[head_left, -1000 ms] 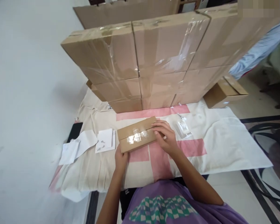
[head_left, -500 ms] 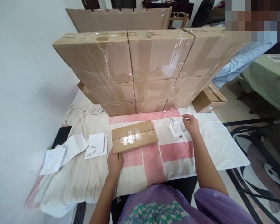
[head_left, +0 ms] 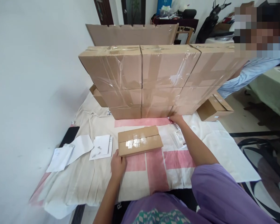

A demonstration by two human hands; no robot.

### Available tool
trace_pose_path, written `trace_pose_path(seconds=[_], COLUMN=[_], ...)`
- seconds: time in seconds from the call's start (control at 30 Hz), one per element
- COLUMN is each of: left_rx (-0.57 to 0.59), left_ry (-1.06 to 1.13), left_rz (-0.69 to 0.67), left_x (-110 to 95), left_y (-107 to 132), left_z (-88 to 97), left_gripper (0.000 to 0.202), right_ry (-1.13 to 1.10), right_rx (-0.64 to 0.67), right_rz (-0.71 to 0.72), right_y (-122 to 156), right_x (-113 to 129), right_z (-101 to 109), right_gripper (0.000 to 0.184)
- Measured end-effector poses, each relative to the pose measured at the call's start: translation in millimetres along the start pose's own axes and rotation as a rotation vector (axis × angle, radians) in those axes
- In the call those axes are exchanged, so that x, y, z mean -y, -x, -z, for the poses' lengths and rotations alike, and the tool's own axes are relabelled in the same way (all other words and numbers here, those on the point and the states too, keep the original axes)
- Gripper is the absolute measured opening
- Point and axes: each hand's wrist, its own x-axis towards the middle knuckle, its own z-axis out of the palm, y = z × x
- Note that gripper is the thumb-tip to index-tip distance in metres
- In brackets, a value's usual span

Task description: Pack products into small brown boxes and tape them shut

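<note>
A small flat cardboard box with clear tape across its seam lies on the white and pink cloth. My left hand grips its near left corner, fingers curled under the edge. My right hand reaches forward to the foot of the stacked cartons; its fingers are closed on a small thing I cannot make out. Small clear packets lie just right of the box, beside my right forearm.
White paper slips lie left of the box. A loose carton sits at the stack's right end. A flattened cardboard sheet stands behind the stack. Another person's blue sleeve shows at the right. A white wall runs along the left.
My right hand left the box top, passed over the clear packets and moved forward to the foot of the carton stack. My left hand stayed on the box corner.
</note>
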Motion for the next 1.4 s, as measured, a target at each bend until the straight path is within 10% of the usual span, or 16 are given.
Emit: trace_pose_path(seconds=[0.3, 0.57, 0.73, 0.87, 1.4], left_rx=[-0.003, -0.179, -0.281, -0.144, -0.109], left_ry=[0.139, 0.413, 0.444, 0.150, 0.129], left_rz=[0.058, 0.116, 0.005, -0.181, -0.269], left_x=[2, 1, -31, -73, -81], left_y=[1, -10, -26, -41, -65], left_z=[1.9, 7.4, 54.0, 81.1, 76.2], left_gripper=[0.022, 0.051, 0.058, 0.045, 0.038], right_ry=[-0.475, -1.118, -1.314, -1.412, -1.562], right_rx=[0.039, 0.497, 0.630, 0.702, 0.770], right_rz=[0.065, -0.107, -0.224, -0.310, -0.484], right_y=[80, 177, 178, 180, 209], right_x=[-19, -48, -60, -66, -83], right_z=[16, -55, -69, -77, -97], right_gripper=[0.036, 0.031, 0.025, 0.021, 0.022])
